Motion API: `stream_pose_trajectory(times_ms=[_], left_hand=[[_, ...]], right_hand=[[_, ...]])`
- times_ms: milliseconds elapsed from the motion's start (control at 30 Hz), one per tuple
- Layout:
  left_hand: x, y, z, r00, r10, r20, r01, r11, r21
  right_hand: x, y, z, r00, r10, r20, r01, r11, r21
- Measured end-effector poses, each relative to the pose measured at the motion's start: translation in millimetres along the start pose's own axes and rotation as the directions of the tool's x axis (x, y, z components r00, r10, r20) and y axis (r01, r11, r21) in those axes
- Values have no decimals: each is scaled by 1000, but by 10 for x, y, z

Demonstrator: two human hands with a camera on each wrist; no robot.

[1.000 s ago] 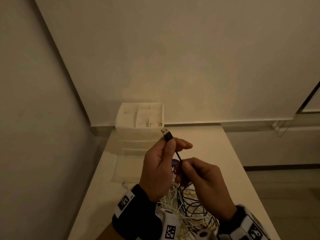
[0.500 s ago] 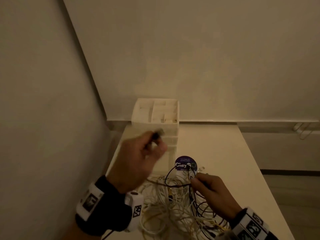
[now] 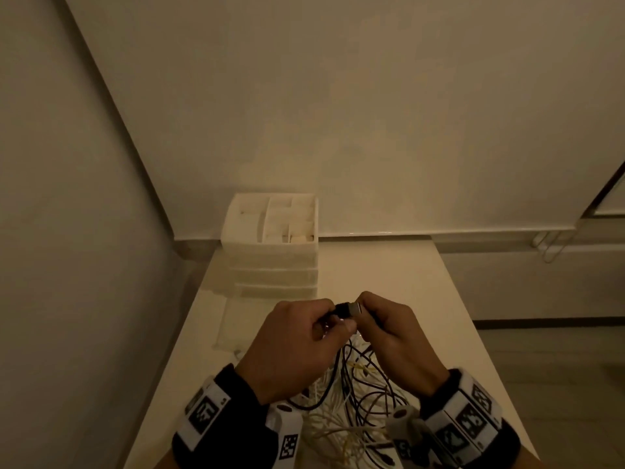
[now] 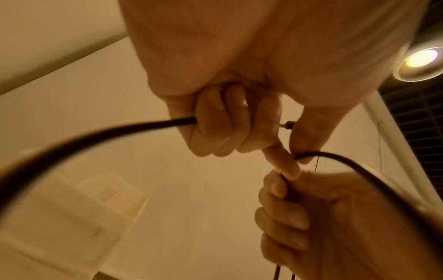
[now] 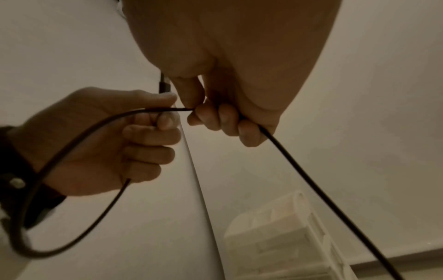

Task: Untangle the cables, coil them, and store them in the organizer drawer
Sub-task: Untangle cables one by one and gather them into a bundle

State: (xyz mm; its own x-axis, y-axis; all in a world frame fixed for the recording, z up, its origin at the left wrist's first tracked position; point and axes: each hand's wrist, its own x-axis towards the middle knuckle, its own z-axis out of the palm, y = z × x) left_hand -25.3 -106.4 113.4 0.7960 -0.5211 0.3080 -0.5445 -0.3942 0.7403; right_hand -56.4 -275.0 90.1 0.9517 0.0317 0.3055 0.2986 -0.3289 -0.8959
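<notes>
Step in hand: coiling, as I judge it. One black cable point(image 3: 345, 370) is lifted out of the tangled pile point(image 3: 341, 421), and both hands hold it just above that pile.
Left hand point(image 3: 291, 346): fingers curled round the black cable, near the plug point(image 3: 348, 309); in the left wrist view the cable leaves the fist to the side in a wide loop.
Right hand point(image 3: 392, 336): fingers also closed on the same cable, thumb and forefinger pinching beside the plug; the rest of the cable hangs down from the fist.
Hands to each other: touching at the fingertips, the plug between them.
Organizer point(image 3: 270, 247): behind the pile, at the far end of the table point(image 3: 406, 299), its drawers appear closed.
Pile: white and black cables mixed, still knotted together.
Next move, my judgement: it needs one hand fixed at the plug, and the other to draw more cable free and lay a loop, slowly, so the pile is not dragged along.
Progress: early; I see no cable stored.
</notes>
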Motion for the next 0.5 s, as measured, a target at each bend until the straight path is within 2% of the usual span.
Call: stream_pose_trajectory(times_ms=[67,133,233,267,333,400,433,500], left_hand=[[16,36,6,999,10,32,-11,1000,21],[39,38,-17,1000,-5,5,5,999,-35],[140,45,-220,979,-87,-184,56,985,-165],[174,44,-331,953,-106,-283,57,982,-178],[223,35,-595,864,-126,-487,43,983,-177],[227,-3,-797,799,-109,-592,53,992,-112],[204,-20,-854,797,-90,-597,75,996,-51],[136,-34,-865,832,-63,-552,127,989,78]], right_hand=[[-2,44,-45,1000,3,13,-3,1000,2],[-9,52,-73,999,12,53,-17,996,83],[-35,186,-103,994,44,103,-61,984,169],[-46,288,-110,991,74,108,-91,982,166],[-76,516,-117,986,134,97,-147,979,140],[-108,702,-119,984,167,54,-173,978,118],[-119,757,-114,984,174,33,-177,978,107],[-131,776,-113,984,177,6,-177,982,65]])
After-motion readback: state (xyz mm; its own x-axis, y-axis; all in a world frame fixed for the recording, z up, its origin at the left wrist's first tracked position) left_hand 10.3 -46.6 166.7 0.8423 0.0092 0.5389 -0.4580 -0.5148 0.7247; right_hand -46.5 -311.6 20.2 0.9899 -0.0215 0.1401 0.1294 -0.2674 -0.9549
